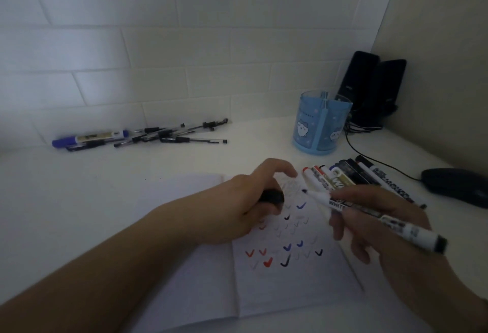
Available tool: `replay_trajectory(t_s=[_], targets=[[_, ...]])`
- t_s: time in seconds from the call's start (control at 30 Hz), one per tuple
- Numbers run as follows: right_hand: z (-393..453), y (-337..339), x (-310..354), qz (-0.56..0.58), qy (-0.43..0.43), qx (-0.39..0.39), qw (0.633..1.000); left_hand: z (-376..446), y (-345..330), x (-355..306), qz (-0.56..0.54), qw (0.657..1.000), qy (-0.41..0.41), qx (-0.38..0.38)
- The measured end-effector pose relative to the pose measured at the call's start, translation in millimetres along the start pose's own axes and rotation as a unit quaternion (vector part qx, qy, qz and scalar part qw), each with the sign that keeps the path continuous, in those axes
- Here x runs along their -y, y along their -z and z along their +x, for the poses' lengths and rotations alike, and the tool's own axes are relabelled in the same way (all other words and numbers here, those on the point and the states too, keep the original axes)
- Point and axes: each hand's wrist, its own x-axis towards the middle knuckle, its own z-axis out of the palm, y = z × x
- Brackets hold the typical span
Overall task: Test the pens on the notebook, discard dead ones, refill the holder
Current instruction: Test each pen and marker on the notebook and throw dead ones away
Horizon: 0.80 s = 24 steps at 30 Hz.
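The right hand (375,224) pinches a white-barrelled whiteboard marker with a black end plug (369,215) about midway along the barrel, fingers curled round it, the uncapped black tip aimed toward the upper part of the page; whether the tip touches the paper cannot be told. The left hand (253,200) rests on the page with its fingers curled round a short black plastic cap (272,196), presumably this marker's. Under both hands lies an open white paper notebook (277,287), its right page scattered with red, blue and black tick marks, some bold and many faint grey. Just beyond the right hand, a row of capped whiteboard markers in red, blue and black (351,175) lies side by side on the white desk (132,179). Behind them stands a translucent blue plastic pen holder with a cartoon figure (320,124); its contents are not clear. Far left, against the white tiled wall, is a loose heap of clear-barrelled gel pens with a fat blue-capped marker (142,136). Two black speakers (375,87) and a black mouse (456,187) sit at the right. The marker looks light, rigid and smooth, so a mid-barrel pinch should steer it well; the felt tip is likely soft and will want only light pressure, and the cap should push on straight.
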Motion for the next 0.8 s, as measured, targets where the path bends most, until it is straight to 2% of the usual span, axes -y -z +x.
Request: replay_trajectory(t_s=[0.07,0.2,0.43,0.6,0.8], targets=[[1,2,-2,0.043,-0.003,0.014,0.999,0,-1,-3,-0.018,1.0,-0.006,-0.003],[-1,4,-7,0.049,0.013,0.009,0.999,-1,-1,-5,-0.086,0.996,-0.006,-0.027],[-2,-2,-1,0.054,0.008,0.027,0.998,-2,-2,-10,-0.081,0.997,-0.013,0.005],[-2,-5,-2,0.14,-0.06,0.11,0.982,-4,-6,-16,-0.128,0.99,-0.054,0.016],[-1,-1,2,0.123,-0.036,0.13,0.983,-2,-11,-18,-0.136,0.985,-0.084,-0.069]])
